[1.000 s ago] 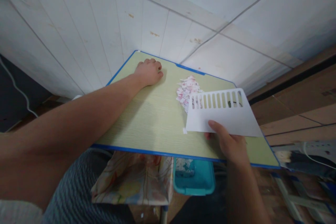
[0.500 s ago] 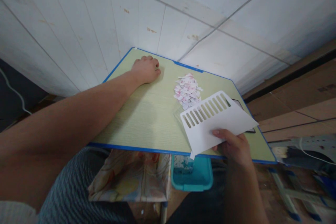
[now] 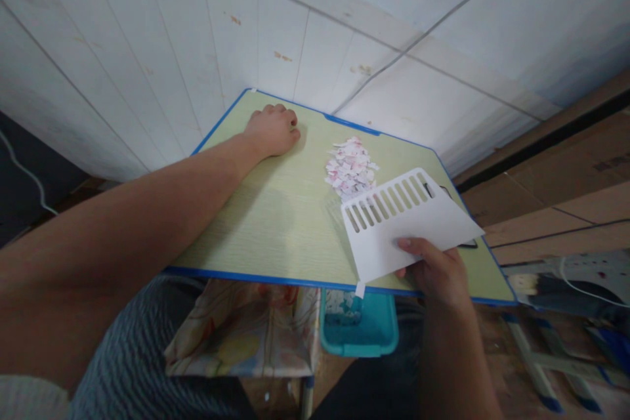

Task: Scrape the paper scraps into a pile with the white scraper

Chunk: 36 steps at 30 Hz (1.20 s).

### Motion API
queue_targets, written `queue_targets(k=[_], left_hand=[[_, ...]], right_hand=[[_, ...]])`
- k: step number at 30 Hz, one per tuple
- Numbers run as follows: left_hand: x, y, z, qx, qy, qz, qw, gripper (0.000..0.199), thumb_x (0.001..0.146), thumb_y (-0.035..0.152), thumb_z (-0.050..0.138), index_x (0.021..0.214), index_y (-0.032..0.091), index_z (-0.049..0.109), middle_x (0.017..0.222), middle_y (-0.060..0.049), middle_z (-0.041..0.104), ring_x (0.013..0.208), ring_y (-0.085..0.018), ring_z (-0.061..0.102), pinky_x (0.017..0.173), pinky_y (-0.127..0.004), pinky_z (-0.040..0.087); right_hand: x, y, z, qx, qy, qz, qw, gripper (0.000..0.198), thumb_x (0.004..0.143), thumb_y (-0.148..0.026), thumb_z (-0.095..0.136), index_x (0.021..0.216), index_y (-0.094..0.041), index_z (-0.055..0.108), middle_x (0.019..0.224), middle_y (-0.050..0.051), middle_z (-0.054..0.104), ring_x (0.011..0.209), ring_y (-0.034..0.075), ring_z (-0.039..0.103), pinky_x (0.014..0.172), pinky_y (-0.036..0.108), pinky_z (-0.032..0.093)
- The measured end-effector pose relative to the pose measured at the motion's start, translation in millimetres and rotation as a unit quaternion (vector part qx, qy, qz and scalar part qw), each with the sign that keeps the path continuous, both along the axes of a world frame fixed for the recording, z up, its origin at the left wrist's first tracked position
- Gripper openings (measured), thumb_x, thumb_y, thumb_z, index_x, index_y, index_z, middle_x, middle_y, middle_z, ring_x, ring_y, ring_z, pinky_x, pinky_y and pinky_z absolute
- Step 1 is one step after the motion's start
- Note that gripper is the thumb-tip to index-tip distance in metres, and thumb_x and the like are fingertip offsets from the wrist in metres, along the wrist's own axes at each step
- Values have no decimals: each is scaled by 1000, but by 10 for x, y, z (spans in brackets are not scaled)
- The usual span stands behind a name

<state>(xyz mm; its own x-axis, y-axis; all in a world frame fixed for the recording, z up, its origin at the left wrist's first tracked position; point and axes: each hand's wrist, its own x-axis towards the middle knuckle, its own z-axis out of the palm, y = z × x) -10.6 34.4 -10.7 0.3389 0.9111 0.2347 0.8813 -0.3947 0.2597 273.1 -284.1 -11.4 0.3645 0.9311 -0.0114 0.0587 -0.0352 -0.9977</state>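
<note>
My right hand [image 3: 436, 269] holds a white plastic scraper [image 3: 394, 243] with a row of slots along one edge, thumb on top and fingers underneath. The scraper is above the right part of the table, its slotted edge facing a heap of small torn paper scraps [image 3: 351, 167], white with some pink. A small white piece [image 3: 360, 289] shows at the table's front edge by the scraper's lower corner. Resting on the far left of the table, my left hand [image 3: 273, 130] has its fingers curled, knuckles up; its palm is hidden.
The green table [image 3: 256, 230] has a blue rim and stands against a white panelled wall. Below its front edge are a turquoise bin [image 3: 371, 349] and a patterned cloth [image 3: 241, 348]. A dark-edged flat object [image 3: 471, 243] lies partly under the scraper. Cardboard [image 3: 566, 170] stands at right.
The scraper has shifted slightly, and the small white piece at its lower corner now hangs lower beside it. My left hand and the paper heap stay in place.
</note>
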Motion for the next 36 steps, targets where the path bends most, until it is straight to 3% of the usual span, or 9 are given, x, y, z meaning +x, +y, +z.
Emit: queue_targets(k=[5,8,10,13,18,22,28,36], left_hand=[[10,-27,29,-11,8,3,1000,55,120,41,53,163,21,82,176,-20,72,167,-45,61,140,-59,49],[18,-44,41,-12,16,8,1000,56,120,41,53,164,21,81,177,-20,72,167,-45,61,139,-58,50],[21,-55,43,-7,18,10,1000,55,120,40,53,164,22,82,175,-19,74,165,-44,63,137,-57,51],[21,-77,50,-2,17,7,1000,54,120,40,54,162,23,83,173,-19,75,164,-44,64,136,-58,53],[23,-107,76,-6,19,5,1000,55,120,39,55,163,22,83,174,-19,75,165,-44,64,136,-58,52],[28,-108,72,-4,22,4,1000,54,120,39,55,163,21,83,174,-19,76,165,-43,64,136,-58,53],[40,-96,57,-1,13,2,1000,53,120,37,55,161,21,83,173,-19,76,165,-42,64,136,-57,53],[46,-101,69,-9,11,4,1000,52,121,36,55,162,20,83,174,-20,75,167,-43,63,139,-58,51]], right_hand=[[29,-20,-8,-18,3,24,1000,25,72,-36,101,78,-23,80,57,2,70,39,22,57,34,35,48],[58,19,-44,22,-3,11,1000,29,78,-39,103,78,-24,78,52,0,64,38,20,55,34,33,45],[67,71,-72,58,-24,-22,998,35,86,-45,103,77,-25,76,51,-1,62,40,20,57,38,32,48],[27,158,-76,69,-74,-73,992,35,94,-54,101,88,-26,81,63,1,75,51,22,67,49,35,61],[-218,290,53,38,-132,-115,984,44,92,-64,100,87,-24,84,74,8,86,58,26,76,63,42,71],[-374,361,134,27,-176,-89,980,47,92,-67,95,77,-25,83,71,10,84,56,26,75,63,43,69],[-344,282,91,28,-241,-52,969,49,98,-63,87,64,-30,78,66,8,80,61,28,78,70,42,70],[-539,27,75,16,-228,6,973,56,106,-62,89,62,-30,75,64,4,79,63,26,79,82,41,72]])
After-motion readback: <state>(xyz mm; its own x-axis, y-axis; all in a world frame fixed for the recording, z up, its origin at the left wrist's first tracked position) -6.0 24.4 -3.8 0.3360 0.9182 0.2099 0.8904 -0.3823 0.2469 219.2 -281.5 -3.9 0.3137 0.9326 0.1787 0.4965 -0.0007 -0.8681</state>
